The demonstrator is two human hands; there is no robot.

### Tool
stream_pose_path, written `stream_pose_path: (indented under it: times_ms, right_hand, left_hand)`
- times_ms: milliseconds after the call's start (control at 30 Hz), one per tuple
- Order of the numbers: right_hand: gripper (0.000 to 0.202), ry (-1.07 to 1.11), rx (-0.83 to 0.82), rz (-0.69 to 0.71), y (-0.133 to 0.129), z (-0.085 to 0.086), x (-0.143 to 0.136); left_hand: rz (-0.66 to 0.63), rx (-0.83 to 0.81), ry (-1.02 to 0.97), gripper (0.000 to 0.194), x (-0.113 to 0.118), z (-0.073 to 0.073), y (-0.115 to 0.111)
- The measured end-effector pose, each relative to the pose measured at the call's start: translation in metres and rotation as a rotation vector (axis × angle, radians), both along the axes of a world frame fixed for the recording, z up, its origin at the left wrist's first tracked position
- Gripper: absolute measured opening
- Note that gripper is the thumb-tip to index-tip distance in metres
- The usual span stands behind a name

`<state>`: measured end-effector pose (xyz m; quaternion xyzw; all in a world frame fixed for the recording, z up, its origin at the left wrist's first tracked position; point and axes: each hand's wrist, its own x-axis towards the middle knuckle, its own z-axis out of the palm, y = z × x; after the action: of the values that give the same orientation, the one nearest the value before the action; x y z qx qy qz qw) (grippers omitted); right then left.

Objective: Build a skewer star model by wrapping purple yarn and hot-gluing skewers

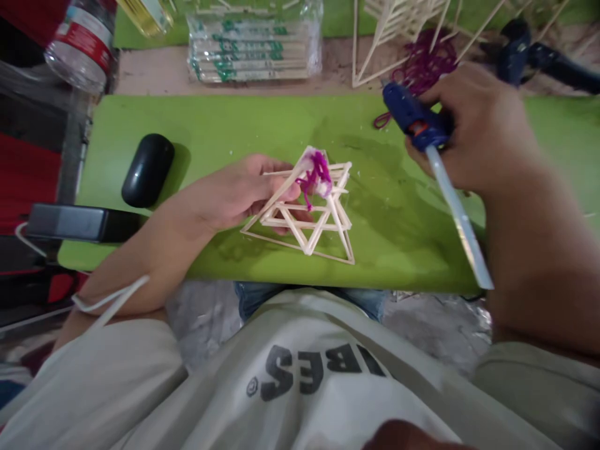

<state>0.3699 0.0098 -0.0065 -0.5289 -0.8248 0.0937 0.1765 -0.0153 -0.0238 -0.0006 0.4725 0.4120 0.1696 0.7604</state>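
My left hand (248,190) grips a small frame of thin wooden sticks (307,240), which has star-like and triangular parts joined together. Purple yarn (315,175) is bunched at its top, beside whitish glue or fibre. Some of my left fingers are hidden behind the sticks. To the right, my right hand (473,125) is wrapped round a blue glue gun (412,115), its nozzle pointing away from me to the upper left. A long pale glue stick (457,212) juts out of its rear toward me. The gun is apart from the stick frame.
On the green board (210,125) lie a black mouse (148,170) and a black box (84,223). Behind are packs of wrapped chopsticks (255,50), a plastic bottle (84,47), a larger stick structure (403,25), purple yarn (429,59) and a dark blue tool (513,53).
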Motion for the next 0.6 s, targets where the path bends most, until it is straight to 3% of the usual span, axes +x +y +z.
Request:
stream_pose_path:
  times_ms: [133, 333, 467, 600]
  right_hand:
    - [0.051, 0.023, -0.034, 0.054, 0.009, -0.012, 0.01]
    - [0.037, 0.276, -0.063, 0.031, 0.012, -0.013, 0.01]
    - [0.018, 0.514, -0.068, -0.181, 0.006, -0.013, 0.016]
    - [0.01, 0.677, -0.219, -0.511, -0.016, -0.013, 0.038]
  left_hand:
    - [-0.026, -0.046, -0.046, 0.049, 0.0, -0.001, 0.003]
    - [-0.07, -0.036, -0.095, 0.052, -0.006, -0.013, 0.008]
    - [-0.044, -0.064, -0.055, 0.049, -0.004, -0.013, 0.004]
    - [-0.027, -0.071, -0.041, 0.052, 0.002, -0.007, 0.0]
